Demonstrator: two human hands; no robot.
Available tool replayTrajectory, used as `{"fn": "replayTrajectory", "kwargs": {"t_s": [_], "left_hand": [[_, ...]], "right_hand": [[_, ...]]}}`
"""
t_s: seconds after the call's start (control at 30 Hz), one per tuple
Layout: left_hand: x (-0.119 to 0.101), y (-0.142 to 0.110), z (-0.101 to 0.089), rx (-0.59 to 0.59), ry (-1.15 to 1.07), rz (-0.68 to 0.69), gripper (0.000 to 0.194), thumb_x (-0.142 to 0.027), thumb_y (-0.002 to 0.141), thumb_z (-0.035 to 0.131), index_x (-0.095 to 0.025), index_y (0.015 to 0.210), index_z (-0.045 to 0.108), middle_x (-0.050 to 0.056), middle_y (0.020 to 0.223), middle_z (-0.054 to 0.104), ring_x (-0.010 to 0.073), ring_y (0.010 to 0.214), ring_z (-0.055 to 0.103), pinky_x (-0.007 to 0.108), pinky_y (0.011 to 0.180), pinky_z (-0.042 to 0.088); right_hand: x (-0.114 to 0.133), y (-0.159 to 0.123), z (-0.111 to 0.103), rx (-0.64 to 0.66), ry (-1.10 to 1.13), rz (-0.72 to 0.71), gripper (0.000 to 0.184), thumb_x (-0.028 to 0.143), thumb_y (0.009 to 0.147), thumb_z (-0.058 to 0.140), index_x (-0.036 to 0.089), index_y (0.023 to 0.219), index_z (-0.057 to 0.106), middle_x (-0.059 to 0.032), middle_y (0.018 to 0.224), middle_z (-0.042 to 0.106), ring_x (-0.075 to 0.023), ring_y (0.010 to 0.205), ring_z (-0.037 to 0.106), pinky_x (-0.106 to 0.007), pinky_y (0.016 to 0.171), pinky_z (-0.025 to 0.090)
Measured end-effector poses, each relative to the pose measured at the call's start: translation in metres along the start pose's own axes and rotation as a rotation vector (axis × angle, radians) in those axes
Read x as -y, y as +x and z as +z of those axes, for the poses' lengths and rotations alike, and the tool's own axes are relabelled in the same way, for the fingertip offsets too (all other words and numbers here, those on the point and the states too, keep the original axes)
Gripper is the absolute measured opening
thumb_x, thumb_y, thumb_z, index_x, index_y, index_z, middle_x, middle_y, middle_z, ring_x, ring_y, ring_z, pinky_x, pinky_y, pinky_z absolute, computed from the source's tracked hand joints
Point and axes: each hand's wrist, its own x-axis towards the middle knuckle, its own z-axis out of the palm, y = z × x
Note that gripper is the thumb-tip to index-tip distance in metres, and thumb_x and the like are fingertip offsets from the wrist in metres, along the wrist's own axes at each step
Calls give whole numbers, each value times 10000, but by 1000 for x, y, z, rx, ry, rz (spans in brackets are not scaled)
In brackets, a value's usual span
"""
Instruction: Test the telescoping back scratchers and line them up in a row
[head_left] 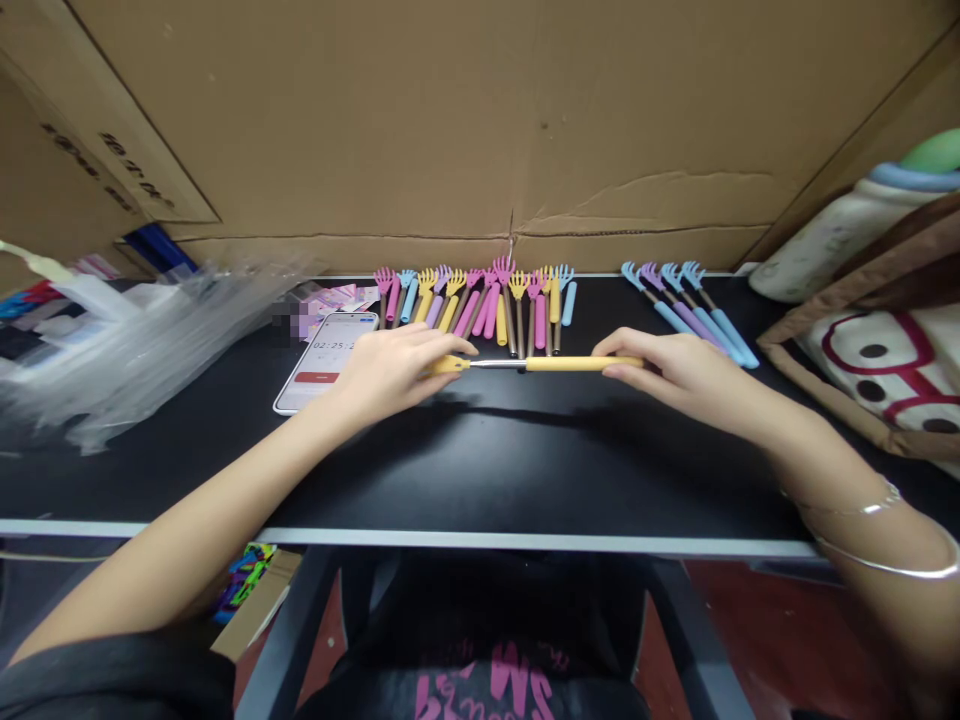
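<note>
A yellow telescopic back scratcher (559, 364) is held level above the black table (480, 470), its thin metal rod showing between both hands. My left hand (394, 367) is closed on the claw end of the scratcher. My right hand (679, 372) is closed on the far end of its yellow grip. Behind it, a row of several pink, yellow, purple and blue back scratchers (480, 300) lies against the cardboard wall. A smaller group of blue and purple scratchers (694, 305) lies to the right.
A phone (322, 365) showing a timer lies just left of my left hand. Clear plastic bags (142, 345) are heaped at the far left. A cardboard wall (480, 130) backs the table. A brown-trimmed bag (877, 360) stands at the right edge.
</note>
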Motion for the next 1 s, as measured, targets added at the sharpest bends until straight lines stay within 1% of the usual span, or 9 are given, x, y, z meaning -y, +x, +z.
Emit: {"fn": "replayTrajectory", "kwargs": {"t_s": [0.07,0.17,0.3,0.4,0.47,0.57,0.7,0.8,1.0], "left_hand": [[2,0,-1,19,-26,-23,226,-376,945,531,-238,1061,667,12,990,723,157,853,665,228,643,423],[3,-1,-3,49,-32,-36,219,-384,942,523,-235,1029,658,14,986,722,160,856,670,224,647,416],[4,-1,-3,127,-36,-55,225,-415,923,534,-256,1051,629,-7,916,716,156,792,665,222,607,377],[3,-2,1,205,-54,-65,265,-437,906,535,-244,1078,594,-14,842,703,153,720,649,226,584,356],[2,-2,4,245,-67,-58,257,-427,904,527,-232,1062,585,-13,818,694,154,702,641,232,581,351],[1,-2,7,272,-114,-48,231,-418,891,535,-235,1021,589,-11,858,689,153,744,640,235,595,358],[0,0,8,262,-183,-31,175,-376,872,550,-234,963,596,-5,939,672,153,852,629,233,656,386],[1,0,8,257,-190,-17,174,-375,879,554,-232,965,605,3,963,649,161,911,611,235,659,388],[2,-1,10,265,-207,-29,186,-381,877,580,-227,974,615,-1,975,642,150,894,603,228,650,386]], "right_hand": [[-3,0,-3,25,-8,9,312,489,942,437,223,991,594,21,645,592,-118,520,502,-238,538,321],[-6,-1,-5,107,-1,26,317,499,947,422,226,997,575,20,656,608,-123,536,521,-238,541,325],[-6,-1,-3,199,-5,48,309,507,952,410,237,1017,546,18,699,639,-128,571,545,-234,553,333],[-6,-1,0,257,-3,61,285,491,953,402,243,1025,523,19,730,654,-133,596,562,-233,565,338],[-6,0,2,288,-17,71,278,481,950,399,244,1008,532,16,732,651,-137,600,562,-236,562,335],[-7,1,4,281,-65,61,286,481,934,421,246,964,582,6,734,641,-142,604,552,-242,554,322],[-10,1,6,250,-100,30,280,463,912,457,244,918,632,-9,782,640,-143,641,547,-247,575,331],[-11,1,7,250,-107,26,260,434,900,468,238,912,639,-14,806,639,-143,660,546,-247,583,336],[-11,2,7,271,-75,52,224,415,880,515,244,924,653,6,736,626,-126,614,543,-236,551,326]]}}
